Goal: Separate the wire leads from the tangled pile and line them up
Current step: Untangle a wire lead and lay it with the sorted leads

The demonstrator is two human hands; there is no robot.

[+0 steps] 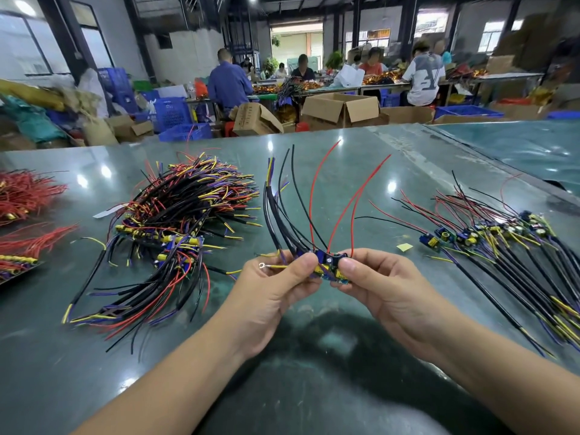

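Observation:
A small cluster of circuit boards with wire leads (326,265) is held above the green table (345,158) in the middle. My left hand (276,287) pinches its left end and my right hand (383,284) pinches its right end. Black and red leads (314,196) fan upward from it. A big tangled pile of black, red, yellow and purple leads (175,227) lies on the table to the left. On the right, a row of separated boards with leads (502,246) lies lined up side by side.
Bundles of red wires (25,196) lie at the far left edge. A small yellow scrap (404,247) sits right of my hands. Beyond the table stand cardboard boxes (342,109), blue crates (185,131), and several people working at benches.

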